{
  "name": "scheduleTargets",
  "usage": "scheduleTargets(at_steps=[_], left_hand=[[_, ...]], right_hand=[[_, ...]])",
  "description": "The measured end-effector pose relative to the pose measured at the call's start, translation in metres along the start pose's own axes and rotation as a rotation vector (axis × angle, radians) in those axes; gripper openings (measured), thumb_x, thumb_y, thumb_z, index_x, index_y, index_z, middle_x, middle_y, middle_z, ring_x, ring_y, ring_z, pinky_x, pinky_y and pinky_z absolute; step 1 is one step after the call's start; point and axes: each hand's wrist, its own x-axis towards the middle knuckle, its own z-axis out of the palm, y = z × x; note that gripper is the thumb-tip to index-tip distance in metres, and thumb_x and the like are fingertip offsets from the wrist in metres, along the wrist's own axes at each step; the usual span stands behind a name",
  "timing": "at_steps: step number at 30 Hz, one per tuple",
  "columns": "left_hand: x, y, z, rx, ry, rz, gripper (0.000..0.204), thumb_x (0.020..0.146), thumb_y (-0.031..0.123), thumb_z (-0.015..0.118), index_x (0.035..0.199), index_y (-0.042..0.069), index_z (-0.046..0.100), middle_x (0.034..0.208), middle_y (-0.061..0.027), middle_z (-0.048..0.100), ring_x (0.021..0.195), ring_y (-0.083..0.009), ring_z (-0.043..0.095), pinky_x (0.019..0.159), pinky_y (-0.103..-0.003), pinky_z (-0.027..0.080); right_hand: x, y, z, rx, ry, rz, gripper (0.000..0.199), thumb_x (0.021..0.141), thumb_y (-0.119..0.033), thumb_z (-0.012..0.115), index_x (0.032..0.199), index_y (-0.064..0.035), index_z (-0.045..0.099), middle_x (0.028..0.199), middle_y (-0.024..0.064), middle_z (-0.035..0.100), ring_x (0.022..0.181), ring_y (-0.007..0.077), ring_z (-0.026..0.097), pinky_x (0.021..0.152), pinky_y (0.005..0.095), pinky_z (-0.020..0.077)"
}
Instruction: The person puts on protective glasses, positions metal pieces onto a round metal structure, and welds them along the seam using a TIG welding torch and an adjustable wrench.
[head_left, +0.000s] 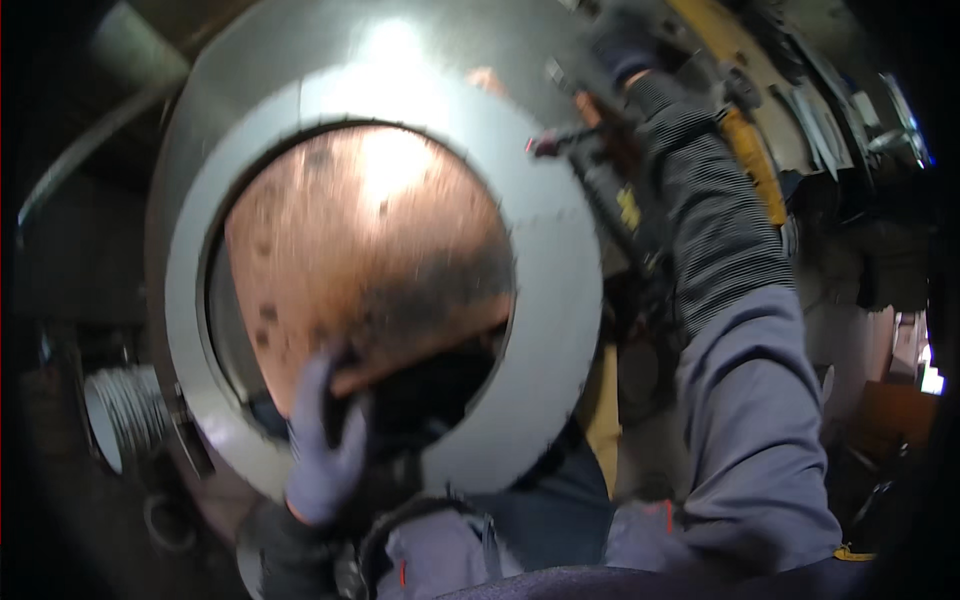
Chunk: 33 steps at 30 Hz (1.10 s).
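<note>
A copper-coloured sheet (pixel 370 240) with dark spots lies within the round opening of a grey metal ring (pixel 555 270). At the sheet's lower left edge is my left hand (pixel 330 445) in a grey glove, its fingers stretched onto the sheet and the thumb spread apart. My right arm reaches far forward, and my right hand (pixel 625 45), in a dark glove, is near the bench at the upper right. Blur hides its fingers and anything they may hold. Below it, beside the ring, stands a dark tool (pixel 610 190) with a yellow mark and a reddish tip.
A yellow bar (pixel 752 165) runs along the bench on the right, with several flat metal pieces (pixel 820 110) beyond it. On the left is a ribbed pale cylinder (pixel 125 415). The sheet's lower edge borders a dark gap (pixel 430 395) inside the ring.
</note>
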Motion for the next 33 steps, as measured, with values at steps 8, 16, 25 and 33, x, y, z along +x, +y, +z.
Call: scheduleTargets(at_steps=[8, 16, 25, 33], left_hand=[[0.059, 0.032, 0.009, -0.637, 0.151, -0.088, 0.049, 0.104, 0.025, 0.049, 0.146, 0.000, 0.043, 0.133, -0.0203, 0.059, 0.124, -0.0279, 0.058, 0.105, -0.040, 0.047], [0.031, -0.017, -0.015, -0.273, -0.132, 0.049, 0.047, 0.093, 0.019, 0.062, 0.134, 0.000, 0.052, 0.116, -0.0216, 0.064, 0.105, -0.0350, 0.064, 0.091, -0.037, 0.051], [0.027, -0.037, 0.002, 0.022, -0.771, -0.058, 0.029, 0.101, 0.027, 0.055, 0.108, 0.000, 0.061, 0.087, -0.0184, 0.065, 0.078, -0.0234, 0.060, 0.077, -0.036, 0.049], [0.034, -0.034, 0.016, -0.317, -0.977, -0.463, 0.030, 0.101, 0.030, 0.058, 0.097, 0.000, 0.062, 0.072, 0.0038, 0.052, 0.068, -0.0038, 0.045, 0.060, -0.024, 0.042]], right_hand=[[-0.179, -0.129, -0.068, 1.276, 0.714, -0.571, 0.021, 0.087, 0.004, 0.065, 0.107, 0.0002, 0.062, 0.079, 0.0019, 0.063, 0.069, 0.0074, 0.060, 0.059, 0.0241, 0.0488], [-0.309, -0.153, -0.080, 1.544, -0.264, -0.649, 0.048, 0.093, -0.003, 0.066, 0.138, 0.0036, 0.052, 0.125, 0.0149, 0.065, 0.109, 0.0193, 0.065, 0.093, 0.0338, 0.0565], [-0.346, -0.072, -0.055, 1.536, -0.322, 0.118, 0.036, 0.098, -0.017, 0.060, 0.129, 0.0030, 0.060, 0.111, 0.0146, 0.069, 0.095, 0.0177, 0.067, 0.085, 0.0302, 0.0564], [-0.359, -0.083, -0.041, 1.612, -0.259, 0.284, 0.033, 0.098, -0.011, 0.061, 0.128, 0.0041, 0.060, 0.111, 0.0138, 0.068, 0.096, 0.0172, 0.067, 0.084, 0.0296, 0.0562]])
